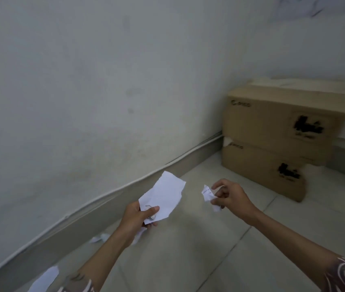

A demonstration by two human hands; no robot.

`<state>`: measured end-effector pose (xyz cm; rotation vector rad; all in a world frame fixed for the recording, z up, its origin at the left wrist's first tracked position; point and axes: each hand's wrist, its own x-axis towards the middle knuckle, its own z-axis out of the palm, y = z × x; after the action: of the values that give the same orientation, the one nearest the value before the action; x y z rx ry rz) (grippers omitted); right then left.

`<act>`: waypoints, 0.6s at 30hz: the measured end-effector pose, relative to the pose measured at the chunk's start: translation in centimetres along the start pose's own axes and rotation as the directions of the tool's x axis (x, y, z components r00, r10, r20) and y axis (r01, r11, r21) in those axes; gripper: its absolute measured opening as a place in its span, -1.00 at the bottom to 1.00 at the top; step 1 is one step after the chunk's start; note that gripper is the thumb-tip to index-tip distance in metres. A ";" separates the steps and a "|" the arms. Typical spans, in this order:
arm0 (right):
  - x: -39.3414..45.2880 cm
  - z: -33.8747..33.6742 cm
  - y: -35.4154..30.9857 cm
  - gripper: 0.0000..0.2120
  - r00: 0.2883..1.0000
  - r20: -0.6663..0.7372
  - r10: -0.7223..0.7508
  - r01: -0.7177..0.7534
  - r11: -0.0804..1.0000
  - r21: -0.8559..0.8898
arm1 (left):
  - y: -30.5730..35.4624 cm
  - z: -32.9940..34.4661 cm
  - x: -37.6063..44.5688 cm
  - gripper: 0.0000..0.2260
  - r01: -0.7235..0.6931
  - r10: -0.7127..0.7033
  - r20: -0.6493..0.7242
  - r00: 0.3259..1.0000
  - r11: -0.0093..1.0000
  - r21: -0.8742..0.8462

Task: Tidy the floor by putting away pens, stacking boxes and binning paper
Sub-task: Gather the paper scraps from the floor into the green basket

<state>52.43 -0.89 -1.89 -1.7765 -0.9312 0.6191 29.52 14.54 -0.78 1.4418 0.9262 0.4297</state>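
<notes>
Step in hand, as I judge it: the paper-binning part, i.e. collecting scraps from the pale tiled floor (188, 239) before carrying them away. The two brown cardboard boxes (281, 131) stand already one on the other in the corner by the wall, so the stacking looks done. No pens and no bin are in view.

Left hand (140, 216): grip closed, thumb pressing on top of a flat torn white paper sheet (165, 197), fingers under it; something small and crumpled seems tucked under the thumb too, but I cannot tell what.

Right hand (230, 197): grip partly closed, thumb and forefinger pinching a small crumpled white paper piece (208, 193), other fingers curled loosely. Both papers are held above the floor, near each other but apart.

Still lying on the floor: a small crumpled white scrap (99, 238) near the grey skirting board (95, 216), and a flat white torn piece (45, 279) at the lower left edge.

Next move prob. calls for passing the crumpled piece to the left hand, so the right is free for the remaining scraps. The left grip must stay firm, else the sheet may slip.
</notes>
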 end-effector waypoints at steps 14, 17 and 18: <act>-15.4 -20.4 -3.2 -0.89 0.784 -0.581 0.218 -0.051 0.956 0.290 | 10.0 25.1 -0.9 -0.80 -0.171 0.155 0.482 0.863 0.985 -0.010; -20.9 -23.6 -4.7 -0.91 0.690 -0.678 0.254 -0.049 0.950 0.307 | 11.7 30.0 -3.8 -0.82 -0.207 0.186 0.587 0.788 0.978 -0.032; -23.0 -24.5 -5.2 -0.92 0.643 -0.717 0.269 -0.042 0.947 0.318 | 12.1 31.7 -5.2 -0.84 -0.217 0.191 0.627 0.755 0.976 -0.036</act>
<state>56.20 -31.78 11.86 -1.6327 -0.0900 0.0486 53.51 -8.27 8.21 1.5827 0.2309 0.0616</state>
